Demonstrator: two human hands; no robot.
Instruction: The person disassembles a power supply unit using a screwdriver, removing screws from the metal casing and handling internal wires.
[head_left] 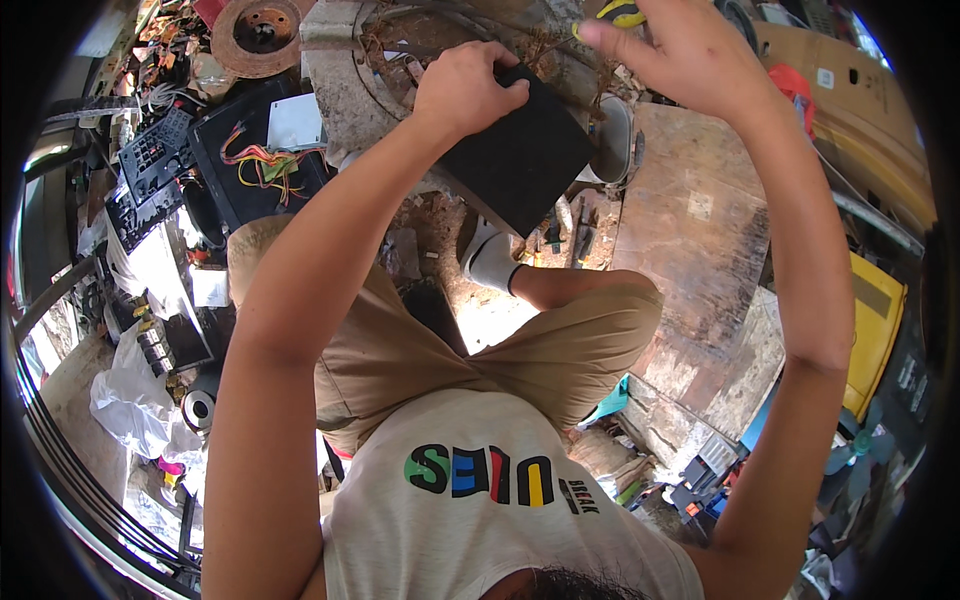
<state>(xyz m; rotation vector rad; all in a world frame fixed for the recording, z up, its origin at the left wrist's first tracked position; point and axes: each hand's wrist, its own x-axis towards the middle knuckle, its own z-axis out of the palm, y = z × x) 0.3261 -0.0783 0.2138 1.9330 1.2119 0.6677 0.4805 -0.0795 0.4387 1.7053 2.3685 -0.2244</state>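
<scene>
A flat black box (525, 150) tilts over a worn stone-like block at the top middle. My left hand (465, 90) grips its upper edge, with the thumb lying over the top face and the other fingers partly hidden behind. Up at the top right, my right hand (695, 55) is closed around a screwdriver (622, 12) with a yellow and black handle. The screwdriver's thin shaft is hard to make out against the cluttered ground, and I cannot tell whether its tip touches the box.
To the left lie a rusty disc (258, 35), a black tray (225, 165) with coloured wires (265, 165), and a silver box (296, 123). A stained wooden board (690, 220) lies right of my crossed legs, beside a pale container (612, 140). A yellow case (875, 330) stands far right.
</scene>
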